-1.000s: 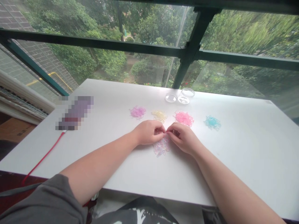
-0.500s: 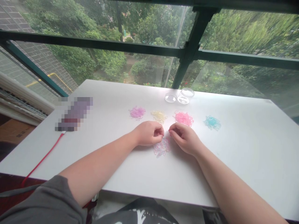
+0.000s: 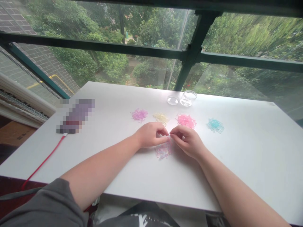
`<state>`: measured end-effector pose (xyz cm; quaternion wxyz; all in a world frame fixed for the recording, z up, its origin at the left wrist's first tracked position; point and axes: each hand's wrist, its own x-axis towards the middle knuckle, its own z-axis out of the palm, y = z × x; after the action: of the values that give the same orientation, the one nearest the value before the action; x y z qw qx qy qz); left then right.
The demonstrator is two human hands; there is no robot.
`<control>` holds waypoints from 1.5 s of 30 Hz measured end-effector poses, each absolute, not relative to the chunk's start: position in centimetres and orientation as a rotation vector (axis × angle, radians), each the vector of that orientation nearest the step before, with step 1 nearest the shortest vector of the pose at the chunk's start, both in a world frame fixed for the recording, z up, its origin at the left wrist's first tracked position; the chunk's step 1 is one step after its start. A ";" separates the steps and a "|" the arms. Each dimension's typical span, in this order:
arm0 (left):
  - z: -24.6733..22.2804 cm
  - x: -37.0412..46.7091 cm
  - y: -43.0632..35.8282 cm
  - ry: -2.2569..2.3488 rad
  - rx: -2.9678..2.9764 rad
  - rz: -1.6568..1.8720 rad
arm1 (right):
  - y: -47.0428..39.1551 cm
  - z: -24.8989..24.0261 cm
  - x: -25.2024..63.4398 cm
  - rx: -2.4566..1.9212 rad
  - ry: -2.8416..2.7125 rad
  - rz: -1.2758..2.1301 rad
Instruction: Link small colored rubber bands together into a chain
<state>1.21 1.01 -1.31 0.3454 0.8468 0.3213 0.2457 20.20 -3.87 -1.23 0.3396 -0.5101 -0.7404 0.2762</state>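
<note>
My left hand and my right hand meet fingertip to fingertip above a pile of mixed, pale-coloured small thin loops. Each has thumb and fingers drawn together in a pinch; whatever lies between them is too small to make out. Just beyond my knuckles are a yellow pile of loops and a pink pile. A purple pile sits farther left, a turquoise pile farther right. The loops resemble small bands or clips; I cannot tell which.
Near the far edge of the white table stands a clear round container, with a clear round lid beside it. A blurred-out device with a red cable lies at left. Window frames rise behind the table.
My two hands have come closer together, so their fingertips now meet. The left fingers have stretched out from a more curled shape. The piles have stayed put.
</note>
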 end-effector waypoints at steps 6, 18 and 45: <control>-1.0 1.3 0.9 0.815 2.148 0.687 | -4.0 -1.0 20.2 -1.293 -1.932 0.688; -1.3 1.2 1.1 0.814 2.156 0.740 | -4.0 -1.2 20.3 -1.318 -1.935 0.681; -1.3 1.2 1.1 0.802 2.148 0.742 | -4.1 -1.0 20.1 -1.328 -1.941 0.707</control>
<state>1.18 1.12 -1.31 0.3579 0.8323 0.3107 0.2876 20.08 -4.13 -0.98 0.3363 -0.5095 -0.7442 0.2711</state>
